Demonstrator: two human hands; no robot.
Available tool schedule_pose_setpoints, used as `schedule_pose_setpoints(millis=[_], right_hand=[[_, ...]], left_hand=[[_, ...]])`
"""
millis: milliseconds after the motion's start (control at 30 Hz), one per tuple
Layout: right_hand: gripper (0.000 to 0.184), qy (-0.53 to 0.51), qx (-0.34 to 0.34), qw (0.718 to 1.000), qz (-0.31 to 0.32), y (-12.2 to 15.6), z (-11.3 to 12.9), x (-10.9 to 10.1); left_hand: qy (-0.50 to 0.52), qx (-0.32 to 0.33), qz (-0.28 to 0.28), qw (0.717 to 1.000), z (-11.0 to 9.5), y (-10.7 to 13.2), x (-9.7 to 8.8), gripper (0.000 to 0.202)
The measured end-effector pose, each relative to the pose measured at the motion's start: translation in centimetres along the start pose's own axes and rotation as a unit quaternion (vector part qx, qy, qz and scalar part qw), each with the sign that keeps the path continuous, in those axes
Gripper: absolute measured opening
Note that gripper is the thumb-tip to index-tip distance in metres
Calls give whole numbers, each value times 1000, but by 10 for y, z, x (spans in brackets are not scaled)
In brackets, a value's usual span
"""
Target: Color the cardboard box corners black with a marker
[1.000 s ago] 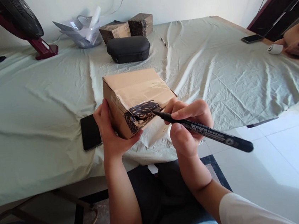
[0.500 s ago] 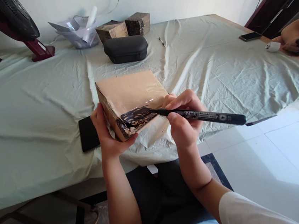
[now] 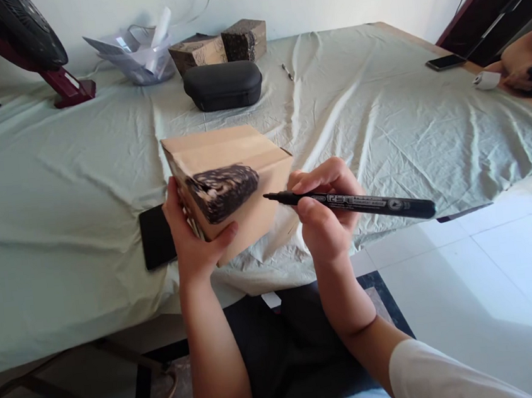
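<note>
My left hand (image 3: 195, 244) grips a small taped cardboard box (image 3: 228, 155) by its near left corner and holds it tilted above the table edge. A patch scribbled over in black ink (image 3: 222, 191) covers part of the face turned toward me. My right hand (image 3: 327, 218) pinches a black marker pen (image 3: 356, 203). The pen's tip points left and hovers just clear of the box's right side. A black phone (image 3: 156, 237) lies on the cloth just left of my left hand.
The table wears a pale green cloth (image 3: 55, 183). At the back sit a black zip case (image 3: 223, 85), two marked cardboard boxes (image 3: 219, 47), crumpled plastic (image 3: 133, 48), a red fan base (image 3: 66, 87) and a small pen (image 3: 286, 72). Another person's hand (image 3: 521, 68) and phone (image 3: 445, 62) are far right.
My left hand has turned the box so the inked face points more toward me. The marker tip has lifted off the box and drawn back to the right.
</note>
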State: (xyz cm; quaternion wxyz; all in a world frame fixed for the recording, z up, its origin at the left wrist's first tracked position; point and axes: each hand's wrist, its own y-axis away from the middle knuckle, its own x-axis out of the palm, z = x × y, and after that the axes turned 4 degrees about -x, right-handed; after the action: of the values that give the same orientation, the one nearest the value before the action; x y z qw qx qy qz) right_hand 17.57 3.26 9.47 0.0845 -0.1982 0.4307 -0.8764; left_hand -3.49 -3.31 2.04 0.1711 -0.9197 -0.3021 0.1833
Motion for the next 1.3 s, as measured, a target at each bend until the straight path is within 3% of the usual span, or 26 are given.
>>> schedule_pose_setpoints(millis=[100,267,533,667,800,1100,1300], right_hand=[[12,19,15,1000,-4,4,-8,-1],[20,83,38,996,-1,11,-24,-2],[12,99,-89,990,41,4,-30,13],[11,81,-134,986,50,6,-37,14],[19,98,-100,988,58,11,-44,14],[15,220,-58,970,92,20,-42,17],[14,234,-89,964,93,20,-39,19]], left_hand=[[58,-28,2,998,-1,2,1,124],[89,-50,14,995,-2,4,1,112],[87,-54,27,994,-5,4,3,102],[122,-78,7,989,-4,4,6,105],[145,-105,-2,984,-4,3,7,107],[167,-89,3,982,-5,1,6,94],[182,-87,2,979,-2,1,6,94]])
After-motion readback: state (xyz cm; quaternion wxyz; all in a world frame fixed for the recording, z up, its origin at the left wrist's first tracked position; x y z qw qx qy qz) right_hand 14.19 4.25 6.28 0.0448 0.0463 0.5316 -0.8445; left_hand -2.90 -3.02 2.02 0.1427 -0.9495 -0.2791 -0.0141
